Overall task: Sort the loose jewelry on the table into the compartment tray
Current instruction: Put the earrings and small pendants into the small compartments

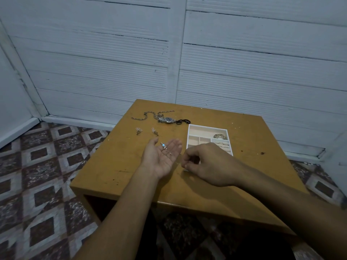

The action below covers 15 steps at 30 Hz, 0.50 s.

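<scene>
On the ochre wooden table, a silver chain, a steel wristwatch and two small clear earrings lie beyond my hands. My right hand covers the near corner of the white compartment tray. Its fingers are curled, but I cannot tell if they pinch anything. A thin silver piece with a blue stone rests on my left hand, which lies flat, palm up.

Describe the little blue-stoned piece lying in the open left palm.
The blue-stoned piece looks like small, silvery metal, with a bright blue stone near its far end and a tiny ring at its near end. It lies slanted across the upturned left hand, touching nothing else, above the table.
</scene>
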Tool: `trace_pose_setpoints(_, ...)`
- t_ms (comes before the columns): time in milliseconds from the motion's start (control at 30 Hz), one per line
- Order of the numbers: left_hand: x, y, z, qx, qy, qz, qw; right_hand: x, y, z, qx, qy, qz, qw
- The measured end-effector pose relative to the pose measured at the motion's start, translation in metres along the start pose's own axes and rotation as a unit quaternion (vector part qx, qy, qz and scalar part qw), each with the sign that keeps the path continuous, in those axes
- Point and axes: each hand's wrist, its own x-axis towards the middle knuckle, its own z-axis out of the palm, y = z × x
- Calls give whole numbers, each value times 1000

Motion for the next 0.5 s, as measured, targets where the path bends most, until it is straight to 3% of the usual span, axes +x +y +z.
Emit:
trace_pose_setpoints(233,-7,-21,6,159,-18,-22,987,15,9,-2,-9,32,20,999)
trace_pose_setpoints(500,-11,-42,17,209,-47,-58,975,35,26,-2,-45,61,68,995)
